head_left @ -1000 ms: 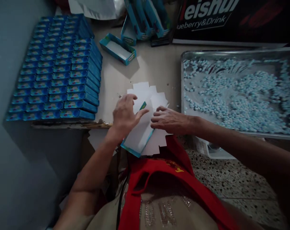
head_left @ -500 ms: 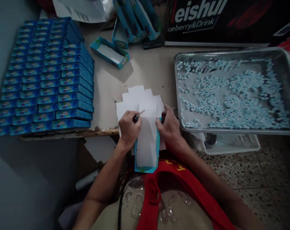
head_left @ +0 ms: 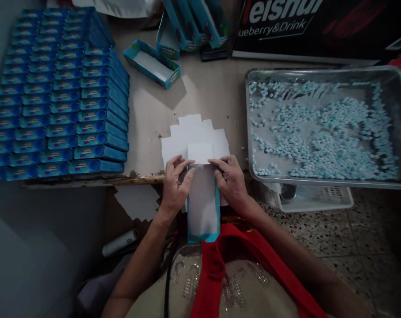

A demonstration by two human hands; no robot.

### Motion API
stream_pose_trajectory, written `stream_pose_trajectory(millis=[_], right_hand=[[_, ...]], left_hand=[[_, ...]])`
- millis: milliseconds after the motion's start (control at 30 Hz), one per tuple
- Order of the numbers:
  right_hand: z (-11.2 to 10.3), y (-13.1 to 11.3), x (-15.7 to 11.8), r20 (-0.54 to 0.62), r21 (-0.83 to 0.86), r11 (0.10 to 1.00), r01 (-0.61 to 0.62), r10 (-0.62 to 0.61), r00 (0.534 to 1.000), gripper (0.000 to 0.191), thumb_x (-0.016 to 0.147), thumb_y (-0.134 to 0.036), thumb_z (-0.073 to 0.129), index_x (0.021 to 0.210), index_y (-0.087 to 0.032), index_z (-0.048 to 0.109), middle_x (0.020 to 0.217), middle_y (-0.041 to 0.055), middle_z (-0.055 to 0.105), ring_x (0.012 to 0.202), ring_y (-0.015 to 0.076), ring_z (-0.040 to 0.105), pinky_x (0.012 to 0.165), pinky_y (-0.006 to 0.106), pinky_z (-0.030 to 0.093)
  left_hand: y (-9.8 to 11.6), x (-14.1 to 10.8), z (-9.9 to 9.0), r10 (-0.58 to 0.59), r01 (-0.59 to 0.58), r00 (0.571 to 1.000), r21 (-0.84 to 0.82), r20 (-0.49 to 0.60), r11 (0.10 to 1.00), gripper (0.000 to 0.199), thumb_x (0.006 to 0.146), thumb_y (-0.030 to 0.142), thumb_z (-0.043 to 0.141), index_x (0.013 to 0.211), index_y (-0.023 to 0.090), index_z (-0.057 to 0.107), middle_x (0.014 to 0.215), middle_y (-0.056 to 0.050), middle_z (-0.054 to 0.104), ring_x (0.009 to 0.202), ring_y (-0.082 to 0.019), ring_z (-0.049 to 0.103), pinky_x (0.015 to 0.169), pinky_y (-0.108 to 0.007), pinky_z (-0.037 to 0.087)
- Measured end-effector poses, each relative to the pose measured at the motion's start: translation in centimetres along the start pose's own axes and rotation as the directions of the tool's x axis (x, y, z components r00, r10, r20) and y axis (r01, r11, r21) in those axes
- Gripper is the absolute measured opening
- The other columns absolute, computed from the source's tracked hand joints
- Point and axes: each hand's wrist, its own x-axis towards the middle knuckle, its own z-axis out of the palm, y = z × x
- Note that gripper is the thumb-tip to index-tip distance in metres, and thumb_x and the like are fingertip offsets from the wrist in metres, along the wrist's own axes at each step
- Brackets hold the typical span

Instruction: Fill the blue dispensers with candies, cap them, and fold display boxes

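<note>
A partly folded cardboard box (head_left: 203, 212), white inside with blue outer edges, extends from the table edge toward my body. Its far end flap (head_left: 200, 153) is raised between my hands. My left hand (head_left: 176, 185) pinches the left end of the flap's fold between thumb and fingers. At the right end, the fingertips of my right hand (head_left: 231, 182) grip the same fold, with the thumb by the blue side wall. Beneath the box lie flat white cardboard blanks (head_left: 190, 128) with stepped edges.
Rows of filled-looking blue boxes (head_left: 64, 97) are stacked at the left. An open blue box tray (head_left: 154, 66) lies at the back, beside several upright ones (head_left: 193, 26). On the right is a metal tray (head_left: 326, 181) of pale blue candies, above a white plastic basket (head_left: 319, 206).
My left hand has opened from a tighter fist and turned its fingertips to the fold. My right fingers have moved inward to the flap. The camera view has shifted slightly.
</note>
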Motion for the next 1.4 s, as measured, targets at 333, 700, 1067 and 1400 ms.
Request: stream_pose_trajectory(millis=[333,700,1067,1400], right_hand=[[2.4,-0.3,0.9,0.02,0.083,0.994,-0.066,0.065,0.998,0.05,0.096,-0.022,0.052,0.146,-0.02,0.047,0.104,0.0085,0.069,0.088,0.0226,0.066,0.083,0.037,0.056],[-2.4,-1.5,5.1,0.461,0.164,0.981,0.106,-0.172,0.871,0.034,0.106,-0.029,0.045,0.115,-0.02,0.076,0.116,0.011,0.071,0.104,0.0227,0.068,0.091,0.038,0.055],[0.0,-6.8,11.5,0.769,-0.404,0.777,0.483,0.003,0.64,0.019,0.085,-0.029,0.073,0.097,-0.018,0.084,0.095,0.0133,0.079,0.085,0.0273,0.071,0.066,0.033,0.042],[2.2,-6.9,11.6,0.807,-0.335,0.72,0.608,-0.115,0.58,0.019,0.096,-0.028,0.065,0.103,-0.019,0.08,0.104,0.013,0.08,0.088,0.0251,0.075,0.065,0.03,0.044]], left_hand=[[-1.2,0.3,0.0,-0.01,-0.009,0.958,-0.064,-0.285,0.998,0.039,0.1,0.058,0.062,0.117,0.022,0.066,0.104,-0.007,0.078,0.097,-0.019,0.073,0.092,-0.032,0.058],[-1.2,0.0,-4.9,-0.007,0.009,0.999,-0.034,0.05,0.999,0.04,0.101,0.056,0.06,0.104,0.022,0.081,0.115,-0.009,0.082,0.11,-0.025,0.077,0.102,-0.041,0.061],[0.5,4.9,-4.5,-0.036,-0.148,0.944,0.52,0.328,0.841,0.007,0.082,0.02,0.08,0.089,0.023,0.081,0.09,-0.006,0.078,0.087,-0.024,0.074,0.08,-0.035,0.055],[-1.1,4.2,-4.0,0.021,-0.084,0.986,0.378,0.166,0.922,0.005,0.086,0.02,0.078,0.084,0.024,0.079,0.087,-0.004,0.078,0.085,-0.021,0.074,0.078,-0.032,0.055]])
